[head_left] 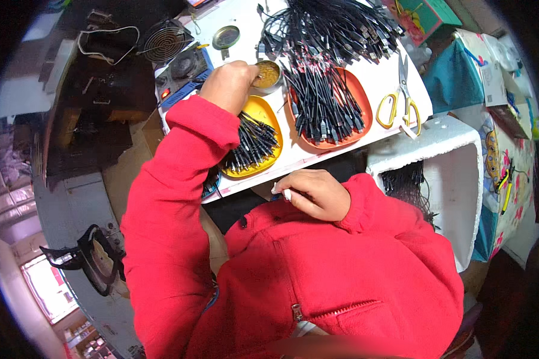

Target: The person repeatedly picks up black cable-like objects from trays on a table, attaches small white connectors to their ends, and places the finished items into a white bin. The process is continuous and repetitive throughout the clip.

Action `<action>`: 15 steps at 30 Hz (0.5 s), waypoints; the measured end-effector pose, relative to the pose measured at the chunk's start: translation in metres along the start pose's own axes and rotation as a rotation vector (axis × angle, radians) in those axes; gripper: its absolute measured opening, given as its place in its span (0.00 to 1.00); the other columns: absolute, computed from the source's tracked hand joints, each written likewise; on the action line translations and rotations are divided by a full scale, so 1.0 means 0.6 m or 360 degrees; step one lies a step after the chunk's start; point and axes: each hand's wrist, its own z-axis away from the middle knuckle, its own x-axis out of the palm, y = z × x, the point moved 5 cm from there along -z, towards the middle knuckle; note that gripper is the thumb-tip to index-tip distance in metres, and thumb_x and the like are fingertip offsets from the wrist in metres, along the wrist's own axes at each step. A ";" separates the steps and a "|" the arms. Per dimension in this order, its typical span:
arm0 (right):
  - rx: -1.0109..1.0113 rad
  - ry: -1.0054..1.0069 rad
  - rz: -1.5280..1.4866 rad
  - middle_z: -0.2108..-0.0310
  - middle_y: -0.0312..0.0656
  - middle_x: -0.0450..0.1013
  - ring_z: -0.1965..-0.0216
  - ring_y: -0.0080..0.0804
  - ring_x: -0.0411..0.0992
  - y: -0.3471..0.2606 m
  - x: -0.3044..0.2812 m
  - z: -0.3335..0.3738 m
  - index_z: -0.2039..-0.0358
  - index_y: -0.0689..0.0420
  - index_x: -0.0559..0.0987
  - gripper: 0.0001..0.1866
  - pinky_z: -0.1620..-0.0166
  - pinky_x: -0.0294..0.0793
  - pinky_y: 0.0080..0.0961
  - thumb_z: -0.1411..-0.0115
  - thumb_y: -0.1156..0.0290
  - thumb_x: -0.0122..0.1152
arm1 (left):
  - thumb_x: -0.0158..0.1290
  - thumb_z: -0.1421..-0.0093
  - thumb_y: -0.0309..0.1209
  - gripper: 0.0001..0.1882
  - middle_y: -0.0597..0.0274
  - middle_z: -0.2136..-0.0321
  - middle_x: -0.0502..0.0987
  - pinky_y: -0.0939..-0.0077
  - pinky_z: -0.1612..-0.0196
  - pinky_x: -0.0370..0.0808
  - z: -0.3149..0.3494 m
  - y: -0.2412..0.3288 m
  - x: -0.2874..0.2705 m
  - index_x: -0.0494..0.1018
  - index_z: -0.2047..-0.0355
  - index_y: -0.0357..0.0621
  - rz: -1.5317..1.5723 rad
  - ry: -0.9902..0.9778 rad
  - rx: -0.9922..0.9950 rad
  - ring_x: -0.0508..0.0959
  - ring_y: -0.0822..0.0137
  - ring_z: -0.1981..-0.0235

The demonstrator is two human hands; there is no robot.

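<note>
My left hand (230,84) reaches over the white table to a small round tin (268,75) of yellowish-brown paste. Its fingers are closed in a pinch at the tin's rim; what they hold is hidden. Close to my red jacket, below the table's front edge, my right hand (318,195) is closed, with a small white bit at its fingertips that I cannot make out. Under my left wrist, a yellow tray (275,119) bears short black cables with metal tips (251,143). To its right, an orange tray (365,102) bears a bundle of black cables (323,96) with stripped red and white ends.
A larger heap of black cables (335,27) covers the table's back. Yellow-handled scissors (403,99) lie at the right. A blue and black box (182,69) with an orange light stands at the left, by a round-grilled fan (164,42). A white foam box (461,179) holds more cables.
</note>
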 end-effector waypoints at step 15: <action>0.0018 -0.0003 0.0100 0.69 0.48 0.74 0.64 0.46 0.74 0.041 0.000 0.010 0.64 0.59 0.74 0.08 0.60 0.73 0.36 0.45 0.75 0.51 | 0.50 0.48 0.24 0.05 0.52 0.72 0.75 0.62 0.64 0.75 -0.032 -0.001 0.034 0.77 0.73 0.41 -0.0385 -0.0326 0.0081 0.78 0.50 0.68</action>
